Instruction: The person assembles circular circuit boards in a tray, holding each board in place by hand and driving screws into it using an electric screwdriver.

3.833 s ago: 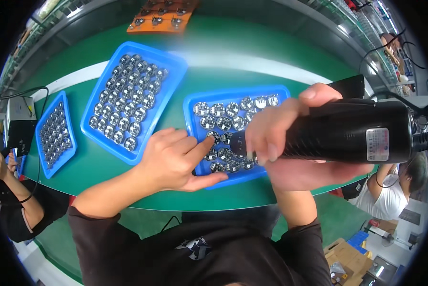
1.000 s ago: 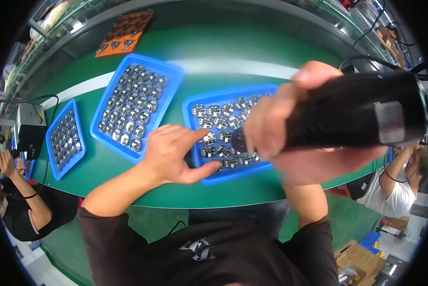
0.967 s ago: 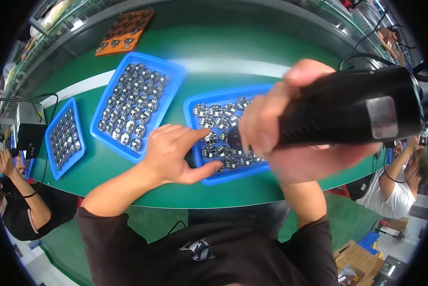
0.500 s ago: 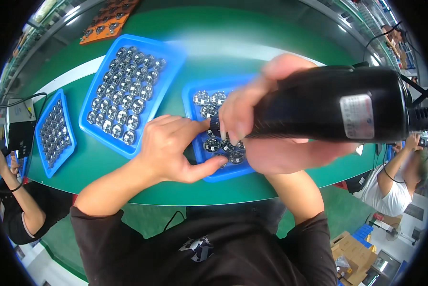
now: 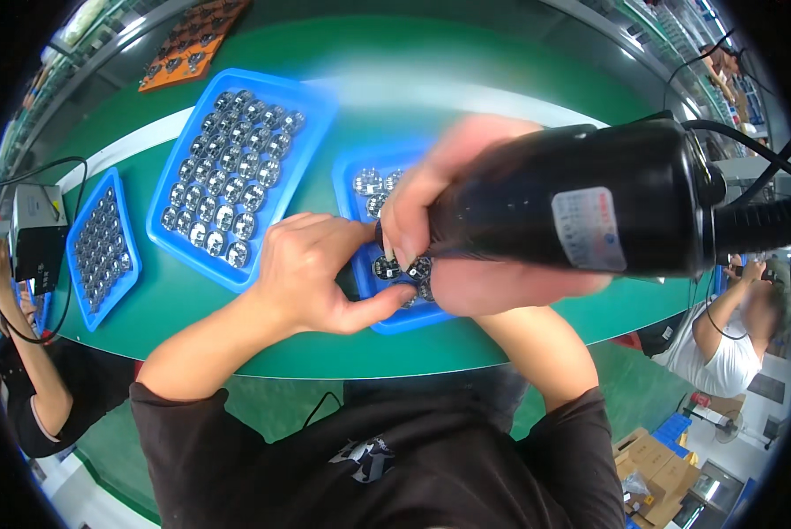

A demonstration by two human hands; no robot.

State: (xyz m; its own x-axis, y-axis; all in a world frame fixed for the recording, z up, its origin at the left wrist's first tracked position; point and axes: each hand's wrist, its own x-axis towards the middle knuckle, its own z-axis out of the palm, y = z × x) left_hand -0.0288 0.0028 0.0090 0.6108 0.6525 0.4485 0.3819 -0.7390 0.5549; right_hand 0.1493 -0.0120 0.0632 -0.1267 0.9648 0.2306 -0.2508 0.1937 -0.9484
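Note:
My right hand grips a thick black cylindrical power tool, probably an electric screwdriver, with a corded rear end. Its front end points left over a blue tray of small round circuit boards; right fingers and tool cover much of that tray. My left hand rests at the tray's left edge, thumb and forefinger apart. The thumb tip lies over boards near the front, while the forefinger reaches close to the tool's front end. Whether the forefinger touches the tool or a board is hidden.
A larger blue tray with rows of round boards lies to the left. Farther left is another blue tray of boards. An orange board holder sits far back. Co-workers are at both sides; a thick cable trails right.
My right hand and the black tool have shifted left, covering more of the tray's back part. My left hand has hardly moved. At far left, a co-worker's arm has changed position.

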